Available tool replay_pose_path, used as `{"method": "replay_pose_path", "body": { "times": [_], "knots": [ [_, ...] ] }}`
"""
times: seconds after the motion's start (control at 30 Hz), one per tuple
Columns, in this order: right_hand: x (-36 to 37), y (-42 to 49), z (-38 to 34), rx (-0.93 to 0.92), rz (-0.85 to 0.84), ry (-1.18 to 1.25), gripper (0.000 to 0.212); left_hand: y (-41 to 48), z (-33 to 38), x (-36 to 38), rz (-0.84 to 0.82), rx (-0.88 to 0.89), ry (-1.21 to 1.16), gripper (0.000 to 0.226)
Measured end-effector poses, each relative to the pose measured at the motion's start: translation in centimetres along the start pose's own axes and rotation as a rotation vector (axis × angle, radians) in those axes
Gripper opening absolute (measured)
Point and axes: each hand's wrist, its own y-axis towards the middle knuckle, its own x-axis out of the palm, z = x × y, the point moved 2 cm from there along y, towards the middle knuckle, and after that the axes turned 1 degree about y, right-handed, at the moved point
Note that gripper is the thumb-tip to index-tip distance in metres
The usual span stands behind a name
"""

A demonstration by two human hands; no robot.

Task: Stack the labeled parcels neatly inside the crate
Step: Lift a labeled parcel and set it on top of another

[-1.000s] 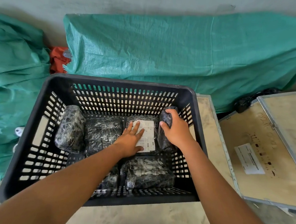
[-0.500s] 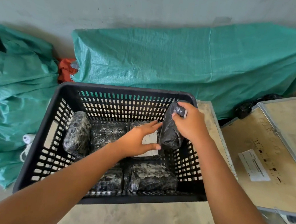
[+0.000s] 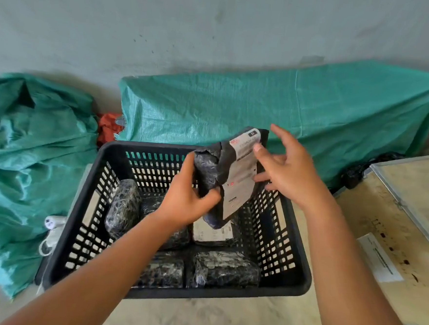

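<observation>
Above crate [image 3: 284, 293], near its far right corner: my left hand [image 3: 188, 201] clamps fingers round black parcel [image 3: 216, 172], upright, white label facing me. My right hand [image 3: 287, 171] half open, fingers spread, thumb and fingertips touching parcel's right edge. Below in crate: wrapped parcels [image 3: 222, 269] lying flat, one label-up parcel [image 3: 212, 234] under held one.

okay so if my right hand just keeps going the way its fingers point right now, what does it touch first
Most likely the lifted parcel. The right hand is open with fingers aimed leftward at its white label, the thumb apparently already on it. The left hand grips the parcel from the other side. Depth is uncertain.
</observation>
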Motion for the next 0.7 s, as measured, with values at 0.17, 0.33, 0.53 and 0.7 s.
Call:
{"method": "replay_pose_path", "body": {
  "times": [0.17,0.33,0.53,0.7],
  "knots": [
    [0.5,-1.2,2.0,-0.245,0.080,0.081,0.067,0.3,1.9,-2.9,-0.022,0.042,-0.281,0.089],
    [2.1,-1.3,3.3,-0.272,-0.151,0.363,0.074,0.7,2.9,-4.2,-0.074,0.036,-0.248,0.096],
    [3.1,-0.6,4.3,-0.174,-0.093,0.332,0.066,1.0,1.9,-3.5,-0.022,-0.007,-0.024,0.059],
    [3.3,0.4,5.3,-0.103,-0.096,0.226,0.048,1.1,-0.5,-2.6,-0.136,-0.220,0.040,0.072]
  ]
}}
